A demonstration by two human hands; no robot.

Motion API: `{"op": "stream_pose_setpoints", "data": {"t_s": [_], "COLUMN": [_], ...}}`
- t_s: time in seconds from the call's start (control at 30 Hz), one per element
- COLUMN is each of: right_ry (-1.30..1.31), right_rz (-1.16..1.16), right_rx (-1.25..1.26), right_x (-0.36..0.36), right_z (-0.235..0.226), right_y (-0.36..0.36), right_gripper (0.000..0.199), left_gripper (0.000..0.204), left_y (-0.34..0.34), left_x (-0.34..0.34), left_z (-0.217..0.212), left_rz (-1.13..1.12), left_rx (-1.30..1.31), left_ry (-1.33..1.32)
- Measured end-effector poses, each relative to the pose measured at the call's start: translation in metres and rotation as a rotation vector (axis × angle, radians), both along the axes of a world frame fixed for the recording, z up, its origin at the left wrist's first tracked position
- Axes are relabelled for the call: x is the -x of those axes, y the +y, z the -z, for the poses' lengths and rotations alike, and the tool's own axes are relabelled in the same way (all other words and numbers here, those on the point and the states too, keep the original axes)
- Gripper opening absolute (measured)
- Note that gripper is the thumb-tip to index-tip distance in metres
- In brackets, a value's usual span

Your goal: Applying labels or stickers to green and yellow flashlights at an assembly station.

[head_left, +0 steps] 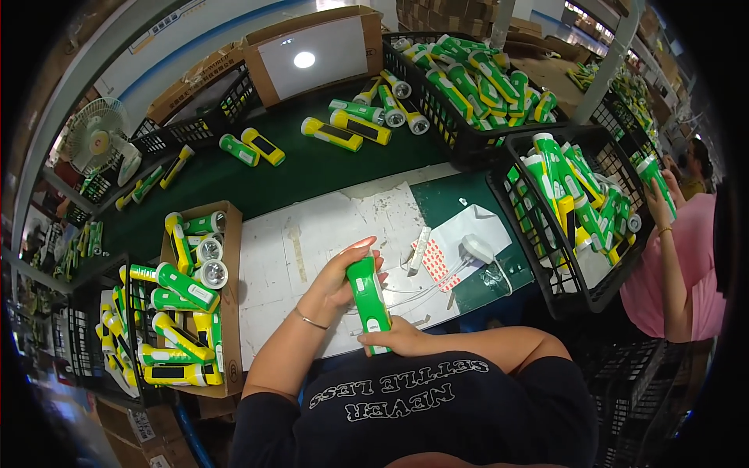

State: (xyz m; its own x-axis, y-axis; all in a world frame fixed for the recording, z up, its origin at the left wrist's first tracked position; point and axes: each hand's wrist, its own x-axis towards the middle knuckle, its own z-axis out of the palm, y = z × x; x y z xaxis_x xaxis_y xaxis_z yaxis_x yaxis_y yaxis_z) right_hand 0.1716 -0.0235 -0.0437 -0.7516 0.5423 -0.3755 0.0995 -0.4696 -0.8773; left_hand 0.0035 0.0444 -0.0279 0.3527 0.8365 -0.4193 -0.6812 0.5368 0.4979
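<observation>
A green flashlight point(367, 296) is held upright over the white work board point(269, 273), close in front of my dark shirt. My left hand point(341, 274) wraps its upper end, thumb across the top. At the lower end my right hand point(399, 338) grips it, fingers partly hidden behind it. Beside it on the board lie a small white strip-shaped box point(419, 250), a sheet of red stickers point(439, 265) and a white charger point(477, 248) with its cable. A bright round light spot point(304, 59) shows on a white sheet point(343, 51) inside an upright cardboard box ahead.
At left stands a cardboard box point(232, 312) of green-and-yellow flashlights. Black crates point(538, 257) full of them stand at right and far right. Several loose flashlights point(331, 133) lie on the green belt point(304, 175). A co-worker in pink point(679, 265) holds another flashlight point(657, 187). A fan point(99, 136) stands far left.
</observation>
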Motion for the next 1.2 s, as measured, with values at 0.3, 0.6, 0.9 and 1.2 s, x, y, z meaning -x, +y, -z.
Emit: {"op": "stream_pose_setpoints", "data": {"t_s": [0.3, 0.6, 0.9, 1.2], "right_ry": [-0.013, -0.012, -0.282, -0.266], "right_rz": [0.017, 0.012, 0.124, -0.445], "right_rx": [0.081, 0.030, -1.451, -1.649], "right_x": [0.000, -0.006, -0.018, -0.011], "right_z": [-0.002, -0.032, -0.054, -0.054], "right_y": [0.003, 0.023, 0.055, 0.037], "right_gripper": [0.022, 0.039, 0.011, 0.014], "left_gripper": [0.040, 0.033, 0.030, 0.043], "left_y": [-0.029, -0.039, -0.032, -0.036], "left_x": [-0.015, -0.019, -0.002, 0.005], "left_z": [0.010, 0.004, -0.027, -0.021], "left_rz": [-0.022, -0.199, -0.196, -0.335], "left_rx": [-0.064, -0.144, -0.295, -0.388], "left_ry": [-0.095, 0.175, 0.369, 0.319]}}
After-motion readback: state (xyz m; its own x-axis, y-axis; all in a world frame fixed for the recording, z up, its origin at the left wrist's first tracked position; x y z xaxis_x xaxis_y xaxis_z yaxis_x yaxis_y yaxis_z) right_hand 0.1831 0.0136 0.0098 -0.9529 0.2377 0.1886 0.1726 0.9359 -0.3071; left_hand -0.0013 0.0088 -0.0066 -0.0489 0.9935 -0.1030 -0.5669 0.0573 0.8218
